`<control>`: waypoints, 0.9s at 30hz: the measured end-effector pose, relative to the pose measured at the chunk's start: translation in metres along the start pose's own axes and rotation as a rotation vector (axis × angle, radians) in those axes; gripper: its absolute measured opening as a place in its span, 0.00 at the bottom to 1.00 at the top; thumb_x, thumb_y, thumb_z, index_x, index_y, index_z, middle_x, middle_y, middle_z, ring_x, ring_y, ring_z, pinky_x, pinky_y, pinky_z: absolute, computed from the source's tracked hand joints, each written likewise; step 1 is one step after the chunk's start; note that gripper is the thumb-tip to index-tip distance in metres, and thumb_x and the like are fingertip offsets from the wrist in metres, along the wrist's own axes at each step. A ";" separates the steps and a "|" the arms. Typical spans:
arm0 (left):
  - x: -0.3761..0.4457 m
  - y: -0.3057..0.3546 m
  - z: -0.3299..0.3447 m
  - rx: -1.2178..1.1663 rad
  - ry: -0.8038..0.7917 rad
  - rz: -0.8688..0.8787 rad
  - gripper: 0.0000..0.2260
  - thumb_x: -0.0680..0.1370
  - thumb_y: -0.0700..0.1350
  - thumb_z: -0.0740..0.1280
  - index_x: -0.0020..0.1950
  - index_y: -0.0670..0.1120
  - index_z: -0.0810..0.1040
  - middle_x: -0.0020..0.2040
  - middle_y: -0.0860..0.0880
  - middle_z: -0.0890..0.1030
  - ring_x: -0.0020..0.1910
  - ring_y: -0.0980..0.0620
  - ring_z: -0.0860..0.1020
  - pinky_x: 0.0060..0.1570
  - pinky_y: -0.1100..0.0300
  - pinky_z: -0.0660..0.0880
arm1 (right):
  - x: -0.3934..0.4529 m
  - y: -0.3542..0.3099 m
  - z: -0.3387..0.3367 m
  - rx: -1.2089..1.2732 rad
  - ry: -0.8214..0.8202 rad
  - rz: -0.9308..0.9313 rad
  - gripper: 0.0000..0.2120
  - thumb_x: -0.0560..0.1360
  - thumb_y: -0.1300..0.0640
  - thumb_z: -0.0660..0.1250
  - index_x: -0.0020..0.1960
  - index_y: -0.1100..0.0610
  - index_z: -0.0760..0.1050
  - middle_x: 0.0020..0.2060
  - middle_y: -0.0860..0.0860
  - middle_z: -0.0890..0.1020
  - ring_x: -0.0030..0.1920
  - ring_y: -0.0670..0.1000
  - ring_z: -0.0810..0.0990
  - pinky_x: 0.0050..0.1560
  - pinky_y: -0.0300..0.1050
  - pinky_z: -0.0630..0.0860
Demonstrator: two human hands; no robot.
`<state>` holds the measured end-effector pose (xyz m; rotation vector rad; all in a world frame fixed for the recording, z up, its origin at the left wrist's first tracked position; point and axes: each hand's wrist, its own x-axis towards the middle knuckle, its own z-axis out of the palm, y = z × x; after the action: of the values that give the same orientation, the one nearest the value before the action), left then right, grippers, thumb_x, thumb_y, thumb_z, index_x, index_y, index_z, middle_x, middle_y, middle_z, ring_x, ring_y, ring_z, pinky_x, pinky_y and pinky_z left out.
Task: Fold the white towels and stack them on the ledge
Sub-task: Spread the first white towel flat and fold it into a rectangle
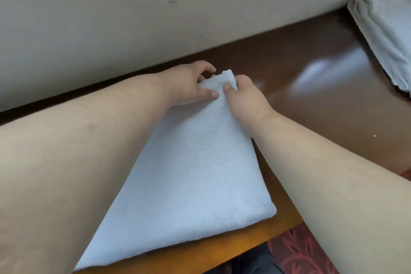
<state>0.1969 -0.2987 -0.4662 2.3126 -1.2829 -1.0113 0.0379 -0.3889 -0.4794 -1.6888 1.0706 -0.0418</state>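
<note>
Left hand (189,83) and right hand (245,98), fingers curled, both pinch the far corner of the folded white towel (189,180); towel lies flat on the ledge (300,78) beneath them.

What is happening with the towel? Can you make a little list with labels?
towel: white towel lies folded flat on the brown ledge
left hand: left hand pinches the towel's far end
right hand: right hand grips the same far end
stack: folded towels at the far right of the ledge
behind: beige wall
step: towel not yet on the stack
</note>
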 end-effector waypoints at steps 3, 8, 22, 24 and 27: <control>-0.003 -0.004 -0.002 -0.040 -0.014 0.013 0.18 0.71 0.63 0.70 0.58 0.63 0.71 0.49 0.62 0.77 0.47 0.64 0.76 0.41 0.65 0.69 | 0.002 -0.004 0.003 0.319 -0.113 0.054 0.07 0.81 0.49 0.60 0.56 0.49 0.73 0.52 0.51 0.83 0.52 0.53 0.84 0.53 0.56 0.81; 0.003 -0.007 -0.004 0.058 0.087 -0.024 0.12 0.72 0.63 0.69 0.46 0.56 0.77 0.43 0.56 0.79 0.39 0.58 0.77 0.33 0.61 0.68 | 0.015 0.001 0.007 0.335 -0.139 0.141 0.08 0.82 0.50 0.62 0.59 0.50 0.74 0.54 0.53 0.84 0.53 0.55 0.84 0.57 0.60 0.80; -0.034 -0.067 -0.043 0.260 -0.211 -0.249 0.18 0.67 0.69 0.70 0.44 0.57 0.77 0.42 0.56 0.81 0.42 0.55 0.79 0.42 0.58 0.73 | 0.013 0.006 0.013 0.075 0.032 0.076 0.07 0.81 0.45 0.59 0.56 0.45 0.73 0.48 0.44 0.80 0.49 0.47 0.80 0.52 0.48 0.78; -0.041 -0.072 -0.048 0.195 -0.110 -0.229 0.18 0.68 0.68 0.70 0.43 0.55 0.76 0.40 0.55 0.81 0.40 0.55 0.78 0.37 0.59 0.70 | 0.013 0.006 0.013 0.061 0.043 0.077 0.07 0.81 0.44 0.59 0.55 0.44 0.72 0.48 0.43 0.80 0.48 0.46 0.80 0.49 0.47 0.77; -0.058 -0.085 -0.058 0.209 -0.071 -0.230 0.17 0.70 0.66 0.70 0.46 0.55 0.75 0.44 0.54 0.80 0.40 0.56 0.77 0.37 0.60 0.69 | 0.014 0.005 0.015 0.023 0.063 0.088 0.08 0.80 0.43 0.59 0.55 0.44 0.72 0.47 0.43 0.80 0.48 0.47 0.79 0.49 0.47 0.76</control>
<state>0.2701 -0.2070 -0.4485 2.6547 -1.2215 -1.0850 0.0512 -0.3870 -0.4961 -1.6274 1.1864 -0.0507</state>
